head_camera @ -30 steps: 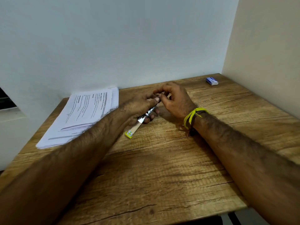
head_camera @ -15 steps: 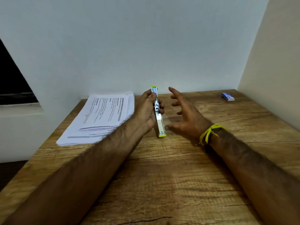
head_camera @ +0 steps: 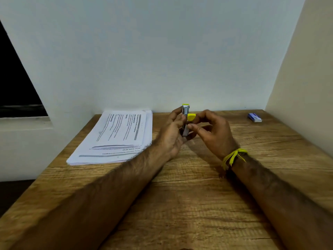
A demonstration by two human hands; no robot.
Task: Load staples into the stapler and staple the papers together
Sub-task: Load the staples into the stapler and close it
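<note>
A small silver stapler with yellow ends [head_camera: 185,112] stands nearly upright above the wooden table [head_camera: 189,204], near the back wall. My left hand [head_camera: 171,136] grips its body from the left side. My right hand [head_camera: 210,134] pinches a yellow part of the stapler [head_camera: 191,117] between thumb and forefinger on the right. A stack of printed papers [head_camera: 115,136] lies flat at the back left of the table. A small blue staple box [head_camera: 254,117] sits at the back right corner.
White walls close the table at the back and on the right. A dark window opening [head_camera: 16,83] with a sill is at the left. A yellow band [head_camera: 233,156] circles my right wrist.
The stapler was lifted from the table and held upright in my left hand. My right hand, which was spread apart beside it half a second ago, has closed onto its yellow part.
</note>
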